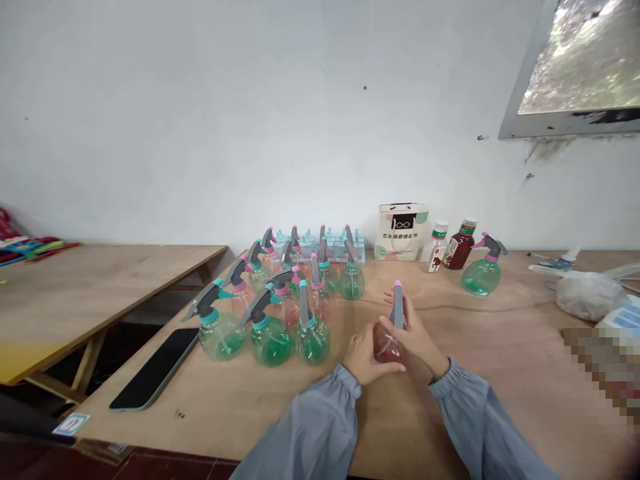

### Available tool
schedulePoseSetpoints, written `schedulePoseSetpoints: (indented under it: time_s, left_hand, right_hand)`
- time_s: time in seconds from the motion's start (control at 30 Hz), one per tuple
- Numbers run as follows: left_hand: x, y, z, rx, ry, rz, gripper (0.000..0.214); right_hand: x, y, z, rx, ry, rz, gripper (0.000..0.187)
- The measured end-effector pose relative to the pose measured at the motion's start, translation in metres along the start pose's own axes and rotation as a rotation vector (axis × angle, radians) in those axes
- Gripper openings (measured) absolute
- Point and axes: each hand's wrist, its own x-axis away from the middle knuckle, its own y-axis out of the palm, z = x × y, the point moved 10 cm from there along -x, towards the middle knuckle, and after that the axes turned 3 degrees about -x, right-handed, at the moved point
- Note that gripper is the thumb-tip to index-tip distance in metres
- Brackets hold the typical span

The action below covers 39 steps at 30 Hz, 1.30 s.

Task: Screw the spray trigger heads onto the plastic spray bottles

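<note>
A pink spray bottle (387,345) with a grey and pink trigger head stands upright between my hands. My left hand (364,353) is wrapped round the left side of its round body, thumb across the front. At the neck and trigger head, my right hand (416,333) closes on it, some fingers reaching behind. To the left stands a group of several green and pink spray bottles; a green spray bottle (313,341) with a turquoise collar is the nearest to my left hand. Another green spray bottle (481,276) with a pink collar stands apart at the right.
A black phone (156,368) lies at the table's left. Along the wall stand light-blue plastic racks (313,241), a paper bag (400,247), a white-capped bottle (438,250) and a dark red bottle (459,248). A plastic bag (590,295) lies far right. Another table (125,280) is at left.
</note>
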Motion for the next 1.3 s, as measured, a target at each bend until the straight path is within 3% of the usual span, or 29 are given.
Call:
schedulePoseSetpoints:
  time_s: [0.1, 0.17, 0.27, 0.33, 0.37, 0.53, 0.63, 0.73, 0.83, 0.97, 1.1, 1.3]
  left_hand:
    - [0.001, -0.001, 0.001, 0.006, 0.009, -0.007, 0.105]
    - [0.0, -0.009, 0.003, 0.053, 0.039, 0.058, 0.09]
    - [-0.009, -0.04, 0.002, 0.091, 0.047, 0.328, 0.053]
    - [-0.024, -0.061, 0.003, 0.023, -0.009, 0.484, 0.041]
    - [-0.036, -0.068, 0.005, -0.032, -0.044, 0.507, 0.04]
    - [-0.102, -0.084, 0.014, -0.325, -0.232, 0.442, 0.055]
    - [-0.116, -0.089, 0.012, -0.412, -0.32, 0.429, 0.051]
    - [-0.107, -0.089, 0.013, -0.513, -0.328, 0.442, 0.041]
    - [-0.085, -0.084, 0.022, -0.645, -0.275, 0.441, 0.035]
    - [-0.056, -0.075, 0.029, -0.744, -0.191, 0.391, 0.038]
    - [-0.035, -0.069, 0.024, -0.732, -0.122, 0.366, 0.043]
    - [-0.021, -0.061, 0.013, -0.621, -0.009, 0.404, 0.054]
  right_hand:
    - [0.004, -0.008, -0.001, 0.026, -0.017, 0.082, 0.063]
    - [0.004, -0.014, 0.0, 0.018, -0.018, 0.136, 0.059]
    - [0.0, -0.025, 0.005, -0.066, 0.036, 0.195, 0.052]
    - [-0.006, -0.029, 0.009, -0.179, 0.094, 0.176, 0.048]
    - [-0.008, -0.029, 0.01, -0.251, 0.125, 0.151, 0.047]
    - [-0.011, -0.02, 0.007, -0.517, 0.229, 0.012, 0.051]
    - [-0.008, -0.008, 0.002, -0.565, 0.227, -0.08, 0.048]
    - [-0.003, -0.004, -0.003, -0.566, 0.197, -0.128, 0.044]
    - [0.0, -0.009, -0.007, -0.586, 0.172, -0.089, 0.038]
    - [0.0, -0.009, -0.008, -0.557, 0.189, -0.058, 0.035]
    - [-0.002, -0.002, -0.003, -0.562, 0.175, -0.067, 0.033]
    - [0.006, -0.026, -0.004, -0.44, 0.013, 0.173, 0.023]
